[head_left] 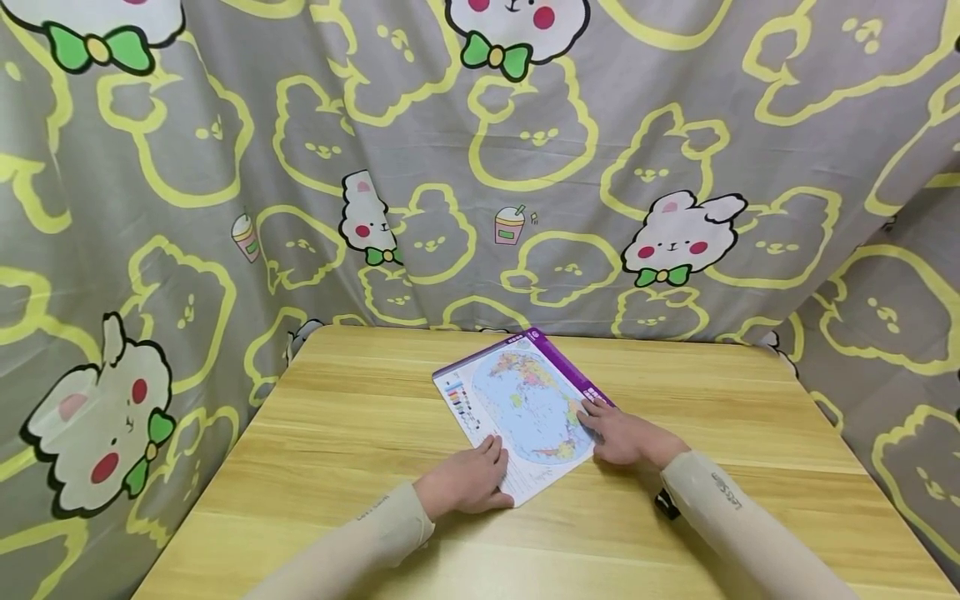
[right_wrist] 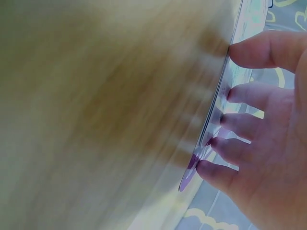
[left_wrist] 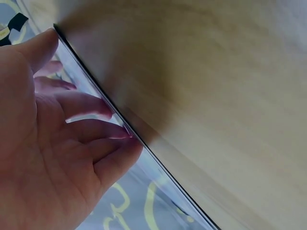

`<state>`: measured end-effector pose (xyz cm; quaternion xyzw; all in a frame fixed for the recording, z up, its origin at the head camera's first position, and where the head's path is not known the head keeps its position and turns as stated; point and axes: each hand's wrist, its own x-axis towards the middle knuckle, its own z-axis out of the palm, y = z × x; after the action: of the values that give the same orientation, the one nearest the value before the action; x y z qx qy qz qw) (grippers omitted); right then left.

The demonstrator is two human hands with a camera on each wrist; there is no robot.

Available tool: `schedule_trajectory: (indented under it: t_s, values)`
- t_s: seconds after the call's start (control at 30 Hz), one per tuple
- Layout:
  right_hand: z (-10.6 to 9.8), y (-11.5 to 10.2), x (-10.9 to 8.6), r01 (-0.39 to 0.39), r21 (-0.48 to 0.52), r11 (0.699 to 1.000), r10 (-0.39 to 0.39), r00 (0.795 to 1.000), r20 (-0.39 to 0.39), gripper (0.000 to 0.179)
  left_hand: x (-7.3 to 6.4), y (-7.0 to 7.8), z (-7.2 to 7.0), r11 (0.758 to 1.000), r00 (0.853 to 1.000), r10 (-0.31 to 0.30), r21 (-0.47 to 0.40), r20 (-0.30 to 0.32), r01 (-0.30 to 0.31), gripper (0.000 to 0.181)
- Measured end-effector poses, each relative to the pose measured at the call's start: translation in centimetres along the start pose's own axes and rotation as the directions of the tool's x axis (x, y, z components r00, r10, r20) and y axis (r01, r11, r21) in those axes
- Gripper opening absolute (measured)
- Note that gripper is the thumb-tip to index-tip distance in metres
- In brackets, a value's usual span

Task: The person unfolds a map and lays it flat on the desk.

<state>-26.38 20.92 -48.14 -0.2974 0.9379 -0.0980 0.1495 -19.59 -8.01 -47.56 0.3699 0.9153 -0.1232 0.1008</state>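
A thin world map sheet [head_left: 525, 400] with a purple border lies turned at an angle on the wooden table [head_left: 337, 400]. At its lower left edge, my left hand [head_left: 467, 479] touches it with thumb and fingertips. My right hand [head_left: 624, 433] rests against the right edge, its fingers spread over the margin near the purple strip. In the left wrist view, the fingertips of the left hand [left_wrist: 72, 124] meet the sheet's thin edge. The right wrist view has the right hand [right_wrist: 268, 124] with thumb and fingers lined along the edge.
A grey curtain [head_left: 420, 142] with yellow outlines and white rabbits hangs behind the table and along both sides. A small black object [head_left: 667, 505] shows beneath the right forearm.
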Motion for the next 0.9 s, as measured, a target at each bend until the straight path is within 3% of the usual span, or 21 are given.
schedule_trajectory:
  t_s: [0.4,0.9]
  values:
    - [-0.1,0.7,0.5,0.011,-0.005,1.000,-0.011,1.000,-0.014,0.067,0.3,0.9,0.2,0.999,0.999,0.013,0.051,-0.036,-0.011,0.075]
    - [0.1,2.2,1.3,0.040,-0.023,0.999,-0.041,0.998,-0.057,0.070,0.2,2.2,-0.1,0.998,1.000,0.001,0.067,-0.027,0.001,0.076]
